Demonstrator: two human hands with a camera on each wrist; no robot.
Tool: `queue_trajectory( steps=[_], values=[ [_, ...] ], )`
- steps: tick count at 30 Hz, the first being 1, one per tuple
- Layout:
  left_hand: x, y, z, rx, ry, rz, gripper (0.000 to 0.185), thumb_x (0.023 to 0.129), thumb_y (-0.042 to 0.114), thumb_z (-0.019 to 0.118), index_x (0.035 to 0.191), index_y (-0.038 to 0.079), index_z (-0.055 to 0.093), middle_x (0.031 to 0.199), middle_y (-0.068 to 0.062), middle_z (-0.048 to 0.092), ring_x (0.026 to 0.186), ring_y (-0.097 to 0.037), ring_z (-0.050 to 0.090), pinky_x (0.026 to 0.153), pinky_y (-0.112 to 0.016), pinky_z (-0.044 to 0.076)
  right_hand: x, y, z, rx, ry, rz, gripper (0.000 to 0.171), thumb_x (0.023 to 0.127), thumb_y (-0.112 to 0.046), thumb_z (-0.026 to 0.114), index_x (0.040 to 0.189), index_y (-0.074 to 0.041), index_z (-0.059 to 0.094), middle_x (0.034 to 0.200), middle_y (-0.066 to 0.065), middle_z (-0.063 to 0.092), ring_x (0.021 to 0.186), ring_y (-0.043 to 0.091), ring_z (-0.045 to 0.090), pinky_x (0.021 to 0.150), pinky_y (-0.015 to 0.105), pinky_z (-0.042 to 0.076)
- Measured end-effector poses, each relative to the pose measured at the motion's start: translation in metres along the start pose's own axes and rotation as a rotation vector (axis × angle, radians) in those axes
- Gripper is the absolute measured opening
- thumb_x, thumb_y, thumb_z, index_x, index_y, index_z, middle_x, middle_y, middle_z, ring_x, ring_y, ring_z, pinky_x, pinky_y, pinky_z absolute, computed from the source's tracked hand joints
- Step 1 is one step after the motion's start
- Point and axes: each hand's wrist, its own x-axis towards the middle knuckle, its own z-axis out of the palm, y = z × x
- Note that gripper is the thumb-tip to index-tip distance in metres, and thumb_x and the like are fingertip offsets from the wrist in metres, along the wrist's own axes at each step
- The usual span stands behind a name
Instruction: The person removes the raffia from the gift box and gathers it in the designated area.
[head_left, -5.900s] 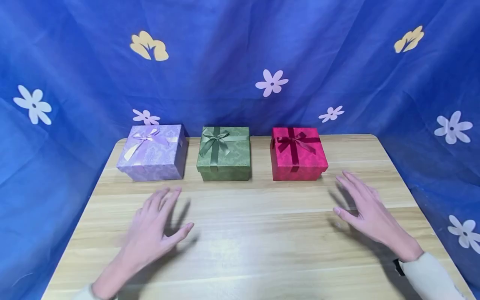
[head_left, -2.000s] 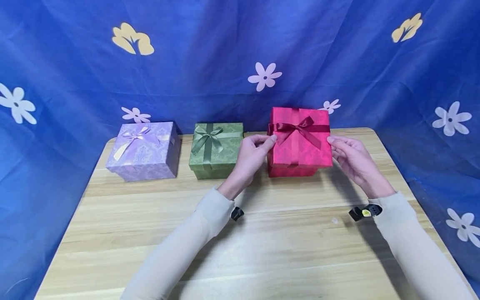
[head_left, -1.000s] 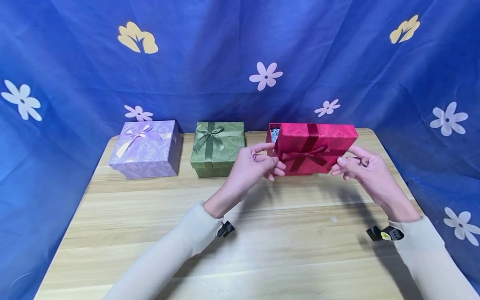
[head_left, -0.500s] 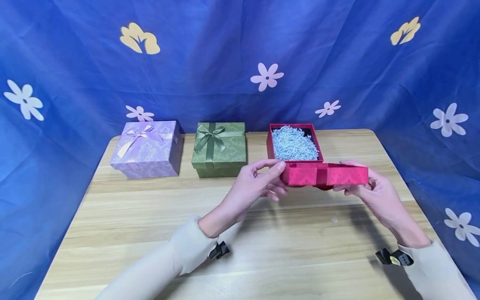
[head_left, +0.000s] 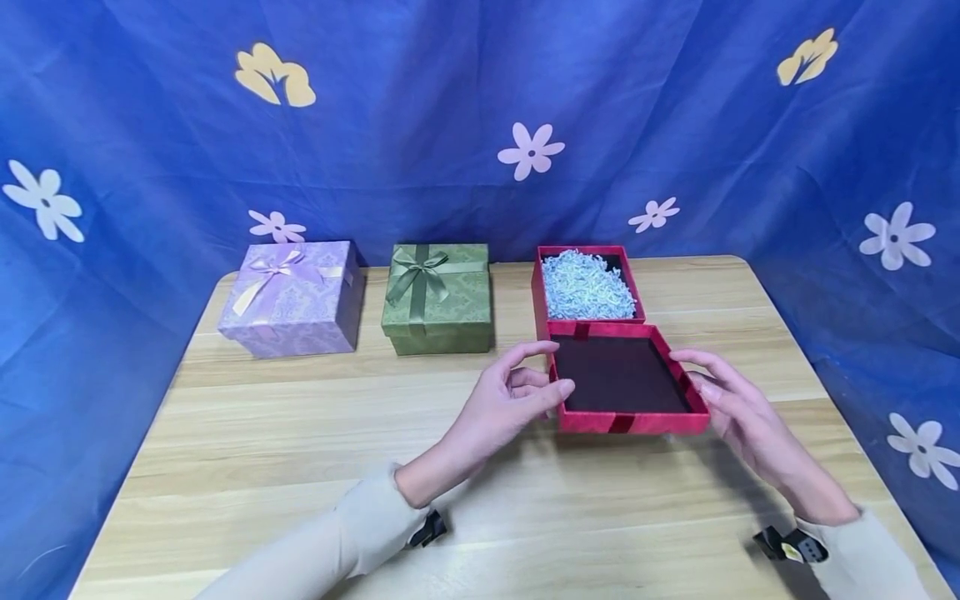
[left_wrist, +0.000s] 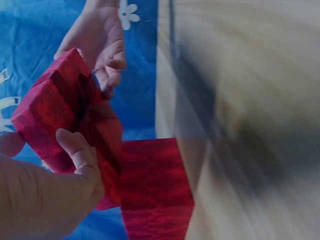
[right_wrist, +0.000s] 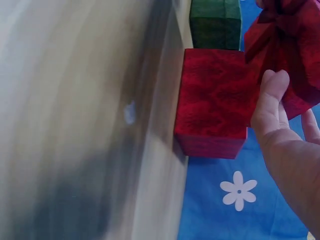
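Step in hand: red lid (head_left: 625,377) off, inverted (dark inside up), held just in front of open red box (head_left: 588,283). Left hand (head_left: 513,398) pinches lid's left edge; right hand (head_left: 738,408) cups right edge with curled fingers. Next, likely: lower lid flat onto table (head_left: 300,467) in front of box, release evenly.

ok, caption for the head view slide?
Both hands hold the upturned red cardboard lid before the open red gift box of shredded paper.

three gift boxes (head_left: 294,297) (head_left: 437,293) (head_left: 587,287), one removed lid (head_left: 622,379), two hands (head_left: 510,400) (head_left: 738,412).
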Motion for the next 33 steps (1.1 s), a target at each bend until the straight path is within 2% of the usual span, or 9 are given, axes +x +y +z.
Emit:
queue_trajectory(
  steps=[4, 9, 12, 16, 20, 27, 33],
  values=[
    [-0.002, -0.015, 0.0, -0.008, -0.02, 0.008, 0.071, 0.095, 0.012, 0.083, 0.159, 0.011, 0.052, 0.113, -0.013, 0.069, 0.085, -0.014, 0.069, 0.085, -0.029, 0.056, -0.003, 0.009, -0.003, -0.062, -0.026, 0.029, 0.053, 0.112, 0.005, 0.038, 0.163, -0.006, 0.042, 0.152, 0.014, 0.056, 0.133, 0.022, 0.063, 0.104, 0.035, 0.056],
    [-0.003, -0.031, 0.001, 0.0, -0.049, 0.012, 0.076, 0.094, 0.003, 0.081, 0.162, 0.009, 0.047, 0.132, -0.02, 0.064, 0.085, -0.014, 0.071, 0.08, -0.026, 0.058, -0.007, 0.02, -0.006, -0.087, -0.023, 0.055, 0.06, 0.107, 0.01, 0.043, 0.164, -0.007, 0.039, 0.155, 0.014, 0.05, 0.135, 0.021, 0.06, 0.107, 0.032, 0.054],
    [-0.003, -0.039, 0.001, 0.027, -0.047, 0.003, 0.077, 0.095, 0.0, 0.08, 0.163, 0.011, 0.045, 0.137, -0.023, 0.061, 0.084, -0.017, 0.072, 0.076, -0.027, 0.058, -0.008, 0.026, -0.005, -0.121, 0.005, 0.081, 0.06, 0.107, 0.01, 0.047, 0.164, -0.006, 0.038, 0.157, 0.012, 0.048, 0.137, 0.018, 0.057, 0.107, 0.03, 0.053],
    [-0.002, -0.049, 0.002, 0.058, -0.038, -0.014, 0.077, 0.096, -0.001, 0.079, 0.164, 0.013, 0.045, 0.143, -0.025, 0.057, 0.082, -0.02, 0.073, 0.071, -0.03, 0.057, -0.008, 0.033, -0.004, -0.239, 0.055, 0.119, 0.06, 0.107, 0.007, 0.054, 0.165, -0.005, 0.04, 0.158, 0.012, 0.045, 0.133, 0.016, 0.057, 0.104, 0.026, 0.054],
    [-0.001, -0.056, 0.003, 0.075, -0.024, -0.026, 0.077, 0.096, -0.001, 0.078, 0.164, 0.013, 0.045, 0.155, -0.025, 0.049, 0.084, -0.021, 0.073, 0.07, -0.033, 0.058, -0.007, 0.041, -0.006, -0.31, 0.084, 0.155, 0.062, 0.106, 0.005, 0.058, 0.165, -0.006, 0.042, 0.158, 0.014, 0.042, 0.125, 0.02, 0.059, 0.099, 0.026, 0.056],
    [0.002, -0.064, 0.006, 0.119, -0.007, -0.045, 0.077, 0.096, -0.003, 0.077, 0.163, 0.013, 0.045, 0.157, -0.027, 0.049, 0.086, -0.018, 0.071, 0.07, -0.028, 0.058, -0.007, 0.055, -0.008, -0.323, 0.081, 0.188, 0.063, 0.107, 0.003, 0.061, 0.166, -0.006, 0.041, 0.16, 0.017, 0.041, 0.121, 0.023, 0.06, 0.093, 0.028, 0.058],
    [0.004, -0.068, 0.006, 0.181, -0.006, -0.061, 0.078, 0.095, -0.003, 0.077, 0.164, 0.013, 0.044, 0.16, -0.025, 0.05, 0.079, -0.016, 0.068, 0.069, -0.025, 0.055, -0.007, 0.061, -0.009, -0.345, 0.086, 0.223, 0.063, 0.108, -0.001, 0.061, 0.167, -0.008, 0.04, 0.165, 0.02, 0.038, 0.124, 0.023, 0.06, 0.096, 0.027, 0.057]
  ],
)
